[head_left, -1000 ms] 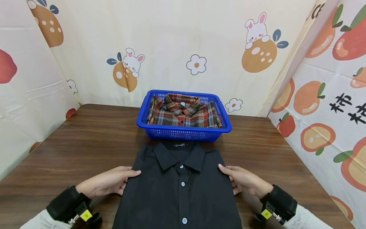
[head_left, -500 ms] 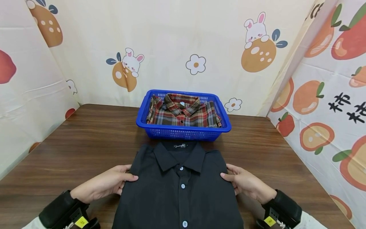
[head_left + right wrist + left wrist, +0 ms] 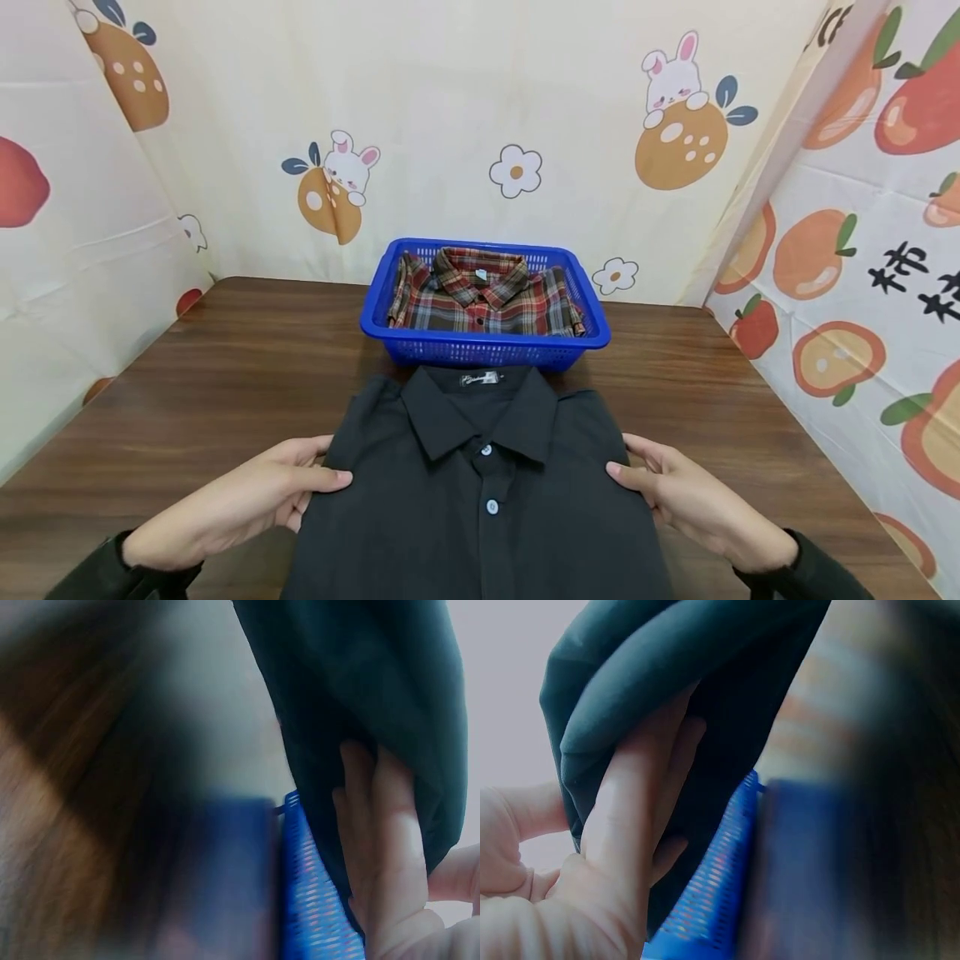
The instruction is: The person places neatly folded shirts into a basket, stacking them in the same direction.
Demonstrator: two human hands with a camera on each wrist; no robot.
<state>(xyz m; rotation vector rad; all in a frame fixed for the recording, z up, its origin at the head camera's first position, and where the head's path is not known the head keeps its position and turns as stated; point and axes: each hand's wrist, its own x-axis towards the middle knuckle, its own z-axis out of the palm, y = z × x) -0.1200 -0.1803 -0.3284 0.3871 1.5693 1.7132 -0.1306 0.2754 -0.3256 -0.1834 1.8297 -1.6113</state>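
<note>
A folded black button-up shirt (image 3: 480, 492) lies in front of me, its collar toward a blue basket (image 3: 483, 348). My left hand (image 3: 247, 504) grips the shirt's left edge, thumb on top and fingers underneath. My right hand (image 3: 686, 500) grips the right edge the same way. In the left wrist view my fingers (image 3: 630, 817) curl under the dark fabric (image 3: 667, 667), with the blue basket (image 3: 712, 892) close behind. The right wrist view shows my fingers (image 3: 386, 847) under the dark shirt (image 3: 367, 712) beside the basket (image 3: 311, 900). The shirt looks raised off the table at its sides.
A folded red plaid shirt (image 3: 483, 300) fills the blue basket at the back middle of the brown wooden table (image 3: 225, 367). Cartoon-printed curtains (image 3: 480, 125) enclose the table at the back and on both sides.
Both hands have slid back along the shirt's sides and taken hold of its edges. The shirt has come up and nearer to the camera; the collar now sits higher.
</note>
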